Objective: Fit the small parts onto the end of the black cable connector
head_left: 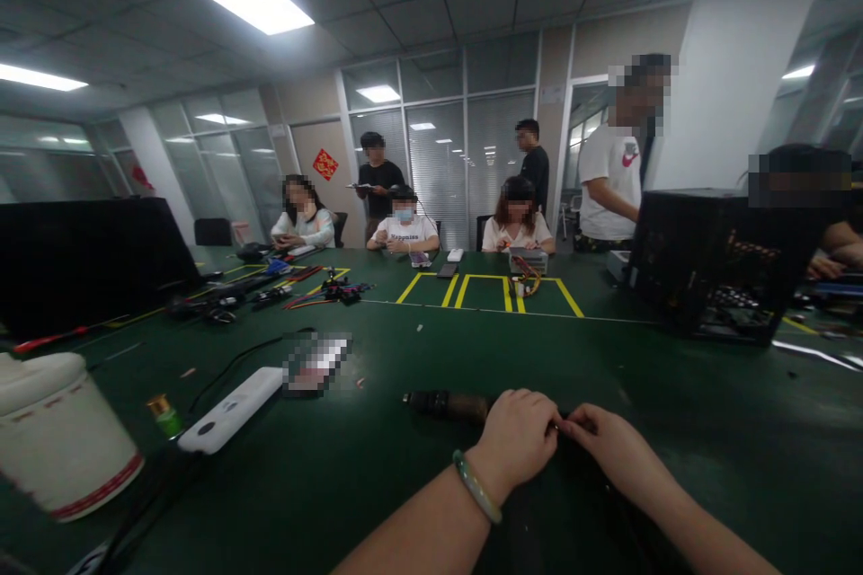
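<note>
A dark cylindrical electric screwdriver [465,405] lies across the table in front of me, its narrow metal tip pointing left. My left hand [519,431], with a green bangle at the wrist, is curled over the tool's right part and hides it. The fingers of my right hand [600,440] are pinched together, meeting the left fingertips at the tool's right end. Whatever small thing sits between the right fingertips is too dark and covered to make out. To the left lie a white power strip [233,409] and a blurred-out phone-like thing [316,364].
A white lidded canister [64,436] and a small green-and-gold bottle [164,416] stand at left. A black monitor [94,260] and an open black computer case [715,265] flank the table [431,341]. Loose cables [337,287] lie farther back. Several people sit or stand beyond.
</note>
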Motion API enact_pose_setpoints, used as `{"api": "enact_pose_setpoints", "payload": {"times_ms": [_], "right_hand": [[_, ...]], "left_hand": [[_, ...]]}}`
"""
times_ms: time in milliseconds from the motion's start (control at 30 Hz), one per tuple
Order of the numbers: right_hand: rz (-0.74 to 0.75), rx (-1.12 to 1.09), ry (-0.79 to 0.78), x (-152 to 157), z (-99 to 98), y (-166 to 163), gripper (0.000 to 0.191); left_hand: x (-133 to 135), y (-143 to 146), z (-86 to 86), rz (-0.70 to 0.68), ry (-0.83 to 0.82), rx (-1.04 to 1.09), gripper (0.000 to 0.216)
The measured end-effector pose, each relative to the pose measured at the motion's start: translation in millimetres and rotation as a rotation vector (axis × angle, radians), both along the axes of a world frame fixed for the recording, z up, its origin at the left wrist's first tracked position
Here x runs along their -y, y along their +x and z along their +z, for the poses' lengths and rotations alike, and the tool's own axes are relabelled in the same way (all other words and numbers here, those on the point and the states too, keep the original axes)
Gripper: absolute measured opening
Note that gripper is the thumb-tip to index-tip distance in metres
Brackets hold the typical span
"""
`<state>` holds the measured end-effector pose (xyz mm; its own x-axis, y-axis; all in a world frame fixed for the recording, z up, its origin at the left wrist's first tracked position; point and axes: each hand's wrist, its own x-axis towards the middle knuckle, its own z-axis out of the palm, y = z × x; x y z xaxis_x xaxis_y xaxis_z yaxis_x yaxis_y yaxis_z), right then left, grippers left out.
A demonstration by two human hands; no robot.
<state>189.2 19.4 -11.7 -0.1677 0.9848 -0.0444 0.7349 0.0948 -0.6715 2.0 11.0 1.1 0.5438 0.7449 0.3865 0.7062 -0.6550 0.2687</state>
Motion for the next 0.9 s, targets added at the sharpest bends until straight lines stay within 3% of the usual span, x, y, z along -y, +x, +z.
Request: {"api": "enact_pose_setpoints", "payload": {"times_ms": [400,567,667,733,900], "right_hand": [[0.075,0.092,-0.015,-9,3.2,-5,0.023],[0.106,0.159,0.072,-10,2.5,-8,0.023],[0.079,0.229,0.205,-9,-0.7,-8,0.024],[0.092,0.208,0.255,-10,-3.3,-7,0.025],[0.164,0.058,0.157,-15,-8.0,-6,0.032]], "left_hand": [[6,-3,6.9,-0.005,-0.027,0.073,0.033],[10,-4,13.7,0.014,-0.012,0.14,0.034],[13,-4,18.2,0.017,0.006,0.188,0.032],[14,-4,20.8,0.004,0.023,0.209,0.032],[15,-4,23.9,-0.018,0.055,0.222,0.034]]}}
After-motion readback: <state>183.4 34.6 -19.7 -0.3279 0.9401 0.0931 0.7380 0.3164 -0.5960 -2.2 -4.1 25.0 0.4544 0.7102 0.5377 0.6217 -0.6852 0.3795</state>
